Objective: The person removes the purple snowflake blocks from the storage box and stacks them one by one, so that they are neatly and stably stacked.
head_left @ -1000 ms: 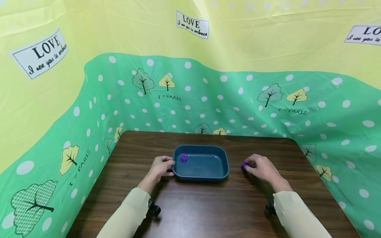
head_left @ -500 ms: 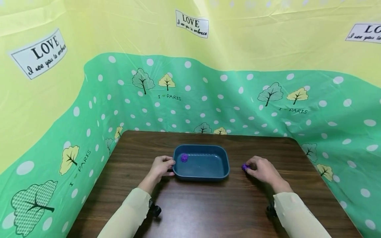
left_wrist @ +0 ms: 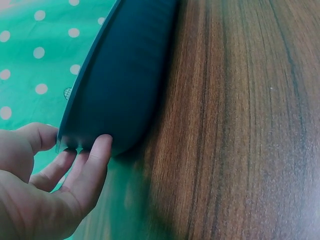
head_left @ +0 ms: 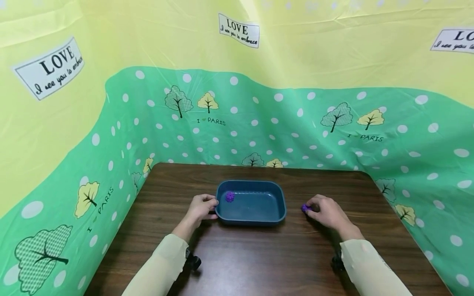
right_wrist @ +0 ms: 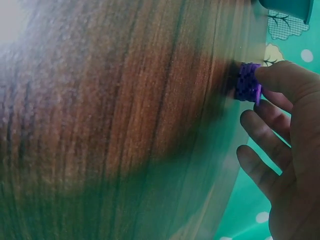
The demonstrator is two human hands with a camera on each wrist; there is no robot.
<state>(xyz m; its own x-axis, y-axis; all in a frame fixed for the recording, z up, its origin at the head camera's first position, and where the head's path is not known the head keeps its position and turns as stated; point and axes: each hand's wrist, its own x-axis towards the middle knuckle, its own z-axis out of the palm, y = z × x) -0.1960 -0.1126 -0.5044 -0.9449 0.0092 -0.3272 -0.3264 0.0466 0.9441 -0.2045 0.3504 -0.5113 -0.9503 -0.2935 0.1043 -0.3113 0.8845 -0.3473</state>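
Observation:
A dark blue rectangular tray [head_left: 250, 222] stands on the table, and a purple gear-shaped plastic piece [head_left: 230, 197] lies inside near its left end. My left hand [head_left: 200, 209] holds the tray's left end. In the left wrist view its fingertips [left_wrist: 103, 142] touch the rim and outer wall. To the right of the tray, my right hand [head_left: 326, 210] pinches a second purple plastic piece [head_left: 305, 208] at the tabletop. The right wrist view shows this piece [right_wrist: 246, 82] edge-on with a studded side, its far part hidden by the fingertips. The other fingers are spread apart.
The dark wooden table [head_left: 244, 259] carries the tray in its far half. A green and yellow patterned cloth [head_left: 229, 119] hangs behind the table and along its sides. Dark devices are strapped on both wrists, such as the left wrist camera [head_left: 194, 262].
The purple piece in my right hand has tipped from a steeper stance to a flatter one over the first half second. My left hand and the tray hold their place.

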